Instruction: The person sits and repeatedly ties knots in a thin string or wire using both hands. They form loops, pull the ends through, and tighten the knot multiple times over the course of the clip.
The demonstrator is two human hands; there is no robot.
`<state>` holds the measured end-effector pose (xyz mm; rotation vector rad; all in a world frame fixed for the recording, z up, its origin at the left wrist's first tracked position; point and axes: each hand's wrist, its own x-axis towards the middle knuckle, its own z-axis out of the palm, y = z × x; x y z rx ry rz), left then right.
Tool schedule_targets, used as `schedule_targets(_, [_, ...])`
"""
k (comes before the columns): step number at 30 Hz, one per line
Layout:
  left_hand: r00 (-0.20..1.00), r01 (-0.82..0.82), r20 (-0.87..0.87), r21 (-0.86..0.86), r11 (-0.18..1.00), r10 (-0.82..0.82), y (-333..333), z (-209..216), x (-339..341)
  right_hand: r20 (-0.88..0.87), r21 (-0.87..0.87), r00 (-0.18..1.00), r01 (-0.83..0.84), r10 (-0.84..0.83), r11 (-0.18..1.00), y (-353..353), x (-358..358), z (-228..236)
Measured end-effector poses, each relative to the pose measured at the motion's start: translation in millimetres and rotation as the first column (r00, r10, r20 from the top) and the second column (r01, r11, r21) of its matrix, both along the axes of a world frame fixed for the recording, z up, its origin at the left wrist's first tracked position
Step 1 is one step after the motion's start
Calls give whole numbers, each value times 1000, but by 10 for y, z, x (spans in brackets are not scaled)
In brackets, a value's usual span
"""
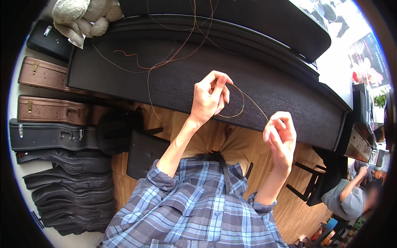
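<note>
Between my two hands runs a thin bronze-coloured guitar string. My left hand pinches it between thumb and fingers above the black lid, and a small loop hangs beside that hand. To the right and nearer my body, my right hand has its fingertips closed on the other stretch of the string. More loose strings, copper and silvery, lie curled and crossing over the black piano-like furniture on the left. One of them trails down over its front edge.
A grey plush toy sits at the far left. Brown and black instrument cases and stacked soft black bags stand along the left. A black seat is below the lid. At right, a person in grey sits near black stools.
</note>
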<state>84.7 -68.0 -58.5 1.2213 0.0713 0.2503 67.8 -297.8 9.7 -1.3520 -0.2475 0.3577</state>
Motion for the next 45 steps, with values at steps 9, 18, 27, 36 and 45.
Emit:
schedule_targets(9, [994, -109, 11, 5, 994, 109, -18, 0, 5, -124, -224, 991, 22, -51, 974, -673, -345, 68])
schedule_targets(18, [993, -119, 19, 77, 990, 117, -24, -24, 10, -481, -518, 834, -520, 272, 679, -1161, -608, 127])
schedule_targets(27, [995, -96, 35, 107, 990, 93, -30, -36, 9, 73, -123, 948, -299, 309, 946, -942, -506, 139])
schedule_targets(36, [998, -38, 46, 170, 985, 31, -49, -28, -15, 343, -113, 927, 204, -155, 972, 285, -78, 10])
schedule_targets(45, [999, -13, 39, 91, 996, 10, -21, -19, -31, 507, -82, 848, 228, -156, 970, 674, 218, -199])
